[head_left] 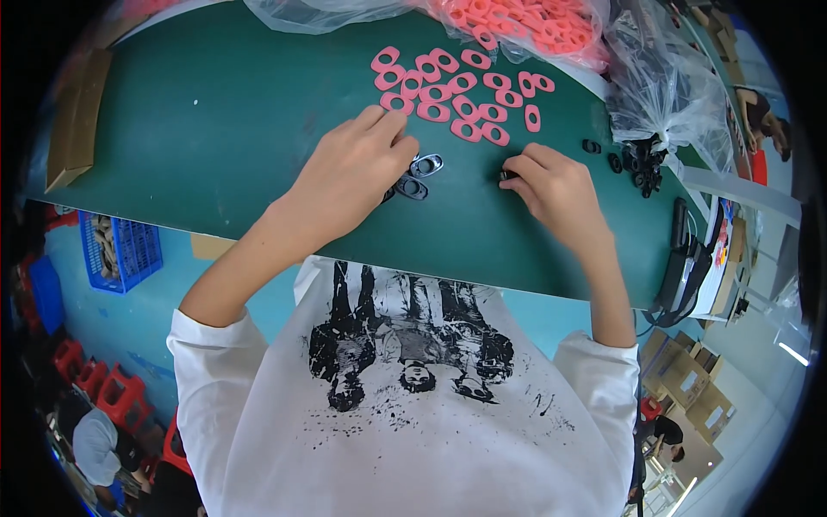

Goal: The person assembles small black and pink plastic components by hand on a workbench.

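My left hand [357, 172], its fingers curled, hovers over or rests by a few glossy black oval parts with round holes [413, 187], just left of the table's middle. Whatever its fingers hold, if anything, is hidden beneath them. Its knuckles come close to the nearest pink oval rings [466, 130], several of which lie scattered flat beyond both hands. To the right, my right hand [556, 188] pinches a small black piece [506, 175] between thumb and fingers; most of that piece is covered.
A green table [215, 138] spreads under my hands. Clear bags hold pink rings [551, 26] at the back and black parts [644, 164] at the right. Loose black pieces [591, 146] lie nearby. A cardboard piece [77, 121] stands left; a black bag [679, 263] sits at the right edge.
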The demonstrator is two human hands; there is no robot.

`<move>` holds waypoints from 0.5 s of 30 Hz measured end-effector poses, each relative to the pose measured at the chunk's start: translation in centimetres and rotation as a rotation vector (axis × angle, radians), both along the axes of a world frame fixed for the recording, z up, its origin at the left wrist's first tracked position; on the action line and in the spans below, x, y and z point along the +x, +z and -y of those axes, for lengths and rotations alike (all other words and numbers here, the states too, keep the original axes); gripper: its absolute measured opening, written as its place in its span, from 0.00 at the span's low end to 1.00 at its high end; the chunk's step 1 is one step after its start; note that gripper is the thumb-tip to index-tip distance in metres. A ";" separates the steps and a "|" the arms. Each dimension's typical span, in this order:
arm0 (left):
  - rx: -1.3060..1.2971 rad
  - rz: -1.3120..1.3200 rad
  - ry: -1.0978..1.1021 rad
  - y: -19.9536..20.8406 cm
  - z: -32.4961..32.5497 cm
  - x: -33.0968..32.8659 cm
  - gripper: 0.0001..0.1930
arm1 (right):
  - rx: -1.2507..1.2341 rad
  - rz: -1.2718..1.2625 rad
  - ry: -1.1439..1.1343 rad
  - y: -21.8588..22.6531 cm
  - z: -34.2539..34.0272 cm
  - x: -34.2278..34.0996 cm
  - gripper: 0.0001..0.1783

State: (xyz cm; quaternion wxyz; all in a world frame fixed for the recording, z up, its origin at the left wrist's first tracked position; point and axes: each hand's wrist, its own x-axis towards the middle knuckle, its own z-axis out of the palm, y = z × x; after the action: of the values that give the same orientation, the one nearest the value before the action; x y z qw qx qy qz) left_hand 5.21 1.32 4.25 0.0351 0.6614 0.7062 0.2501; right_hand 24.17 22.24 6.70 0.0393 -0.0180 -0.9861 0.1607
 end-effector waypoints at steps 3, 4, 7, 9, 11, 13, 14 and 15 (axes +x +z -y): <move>0.000 0.003 0.012 0.0 0.3 0.1 0.08 | 0.062 0.043 -0.022 0.3 0.7 0.2 0.14; 0.004 -0.009 0.016 -0.1 0.3 0.2 0.08 | 0.020 -0.035 -0.031 0.2 0.9 0.3 0.14; 0.053 -0.023 0.016 -0.2 0.5 0.5 0.09 | -0.092 -0.110 -0.071 -0.1 1.4 0.9 0.15; 0.045 -0.020 0.007 -0.3 0.6 0.4 0.09 | -0.162 -0.107 -0.106 -0.6 1.4 1.2 0.15; 0.036 -0.021 -0.001 -0.2 0.6 0.3 0.09 | -0.236 -0.177 -0.150 -1.2 0.8 1.1 0.15; 0.047 -0.018 0.001 -0.1 0.5 0.3 0.08 | -0.170 -0.299 -0.160 -1.3 0.6 -0.4 0.13; 0.050 -0.020 -0.002 -0.1 0.4 0.3 0.08 | -0.102 -0.419 -0.167 -1.3 0.6 -1.2 0.12; 0.052 -0.010 0.003 -0.2 0.4 0.2 0.08 | -0.100 -0.422 -0.168 -1.7 0.5 -1.7 0.12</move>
State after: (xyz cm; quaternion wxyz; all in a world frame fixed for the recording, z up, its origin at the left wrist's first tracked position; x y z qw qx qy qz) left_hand 5.41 0.88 4.09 0.0138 0.6621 0.7007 0.2653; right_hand 22.50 21.74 5.03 0.2567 -0.0681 -0.9419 0.2058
